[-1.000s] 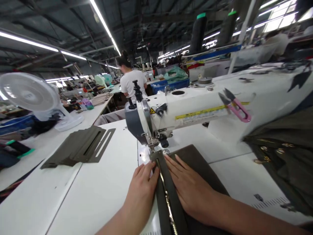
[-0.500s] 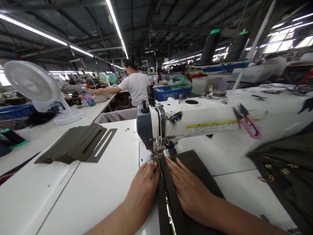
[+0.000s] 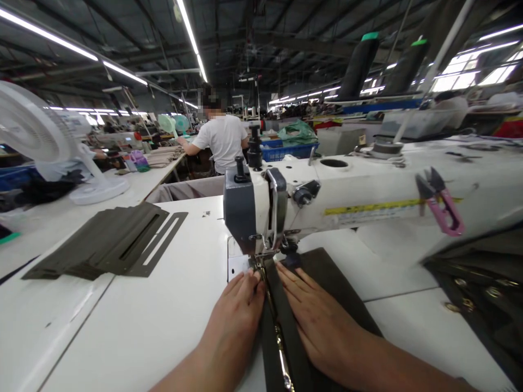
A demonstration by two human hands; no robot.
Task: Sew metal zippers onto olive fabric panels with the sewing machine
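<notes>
at the sewing machine, right hand lies flat on cloth; whether left hand pinches is unclear.

No legible text, the yellow label included

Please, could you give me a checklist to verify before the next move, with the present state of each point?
1. Left hand beside the zipper: ok.
2. Right hand flat on the dark fabric: ok.
3. Fabric reaching the presser foot: ok.
4. Pink-handled snips off the fabric: ok, at the machine arm.
5. Fingers clear of the needle: cannot tell; too small to see.
</notes>
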